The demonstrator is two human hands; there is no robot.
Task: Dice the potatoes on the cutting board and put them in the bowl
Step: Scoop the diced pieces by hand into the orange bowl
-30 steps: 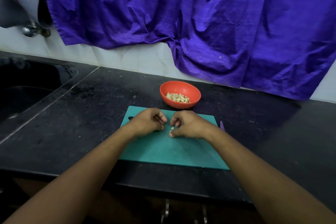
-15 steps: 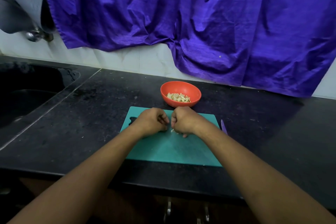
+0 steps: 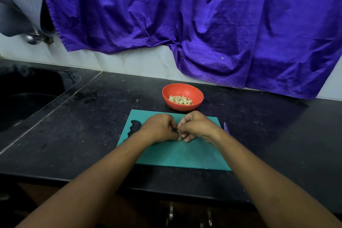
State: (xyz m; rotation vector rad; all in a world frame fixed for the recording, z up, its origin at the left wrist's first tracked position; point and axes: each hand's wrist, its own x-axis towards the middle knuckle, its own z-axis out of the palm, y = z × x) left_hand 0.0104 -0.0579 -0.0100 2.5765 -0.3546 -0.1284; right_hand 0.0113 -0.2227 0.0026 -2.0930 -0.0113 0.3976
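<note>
From the head view we look down on a black speckled stone surface point(image 3: 92, 116) that runs along a pale tiled wall point(image 3: 129, 61). A creased purple cloth point(image 3: 203, 24) hangs over most of that wall. At far left a dark sink point(image 3: 27, 98) is sunk into the surface, with a metal tap point(image 3: 35, 38) on the wall above it. Below the front edge, two metal cabinet handles point(image 3: 171, 214) show dimly.

A teal cutting board point(image 3: 185, 155) lies flat near the front edge, its grip hole at the left end. Just behind it stands an orange-red bowl point(image 3: 182, 89) with diced potato point(image 3: 181, 100) in the bottom.

Our left hand point(image 3: 159, 128) and right hand point(image 3: 196, 127) sit knuckles-up on the far half of the board, fingers curled inward, fingertips meeting in the middle. A few pale potato bits point(image 3: 179, 132) show right where they meet. The right hand's fingers pinch them. We cannot tell whether the left hand holds any. The bowl is just beyond the knuckles, apart from both hands.

A narrow purple thing point(image 3: 226, 128) pokes out just beside the board's right edge, by the right wrist; we cannot tell what it is.
</note>
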